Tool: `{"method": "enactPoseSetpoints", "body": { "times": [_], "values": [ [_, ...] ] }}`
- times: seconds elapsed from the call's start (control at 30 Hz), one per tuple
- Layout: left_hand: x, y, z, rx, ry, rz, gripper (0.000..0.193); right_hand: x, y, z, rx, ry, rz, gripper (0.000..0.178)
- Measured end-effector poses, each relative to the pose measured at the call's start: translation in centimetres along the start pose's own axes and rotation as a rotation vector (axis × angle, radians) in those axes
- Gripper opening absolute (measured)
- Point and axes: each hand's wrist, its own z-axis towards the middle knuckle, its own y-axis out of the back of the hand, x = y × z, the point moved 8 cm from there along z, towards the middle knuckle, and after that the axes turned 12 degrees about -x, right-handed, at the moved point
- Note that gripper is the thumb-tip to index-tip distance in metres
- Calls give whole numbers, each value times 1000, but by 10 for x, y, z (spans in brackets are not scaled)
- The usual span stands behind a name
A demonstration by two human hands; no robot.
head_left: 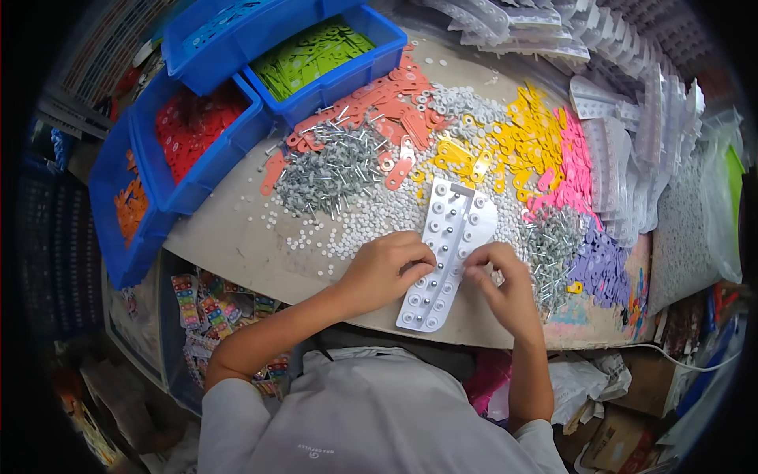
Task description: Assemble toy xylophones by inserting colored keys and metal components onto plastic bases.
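Note:
A white plastic strip tray [487, 220] lies at a slant on the table in front of me, with rows of round white seats and small metal pins along its middle. My left hand [387, 268] reaches its left edge, thumb and fingertips pinched together over a seat. On the opposite edge, my right hand [505, 283] has its thumb and fingers drawn together near another seat. Whatever lies between the fingertips of either hand is too small to make out. Loose white washers [363, 231] spread around the tray. Metal rivets [328, 172] heap to the left, and more rivets [554, 245] to the right.
Coral [395, 95], yellow [525, 138], pink [580, 170] and purple [602, 265] plastic pieces lie in piles behind and right. Blue bins [260, 118] hold green, red, orange and blue pieces. White trays [624, 158] stack at right, beside a clear bag [695, 213].

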Motion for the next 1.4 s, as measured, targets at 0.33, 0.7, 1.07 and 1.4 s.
{"method": "enactPoseSetpoints", "body": {
  "times": [0.33, 0.7, 1.07, 1.4],
  "values": [
    [5, 0, -4, -112, 129, 24, 9, -8, -19, -16, -72, -29, -16, 12],
    [1, 26, 41, -306, -149, 124, 13, 19, -23, -31, -309, 423, -394, 15],
    [46, 15, 187, -263, -246, 338, 11, -8, 26, -4, -468, 151, -255, 7],
    [38, -5, 186, -284, -478, 672, 7, -36, 27, 115, -400, 226, -398, 11]
  ]
}}
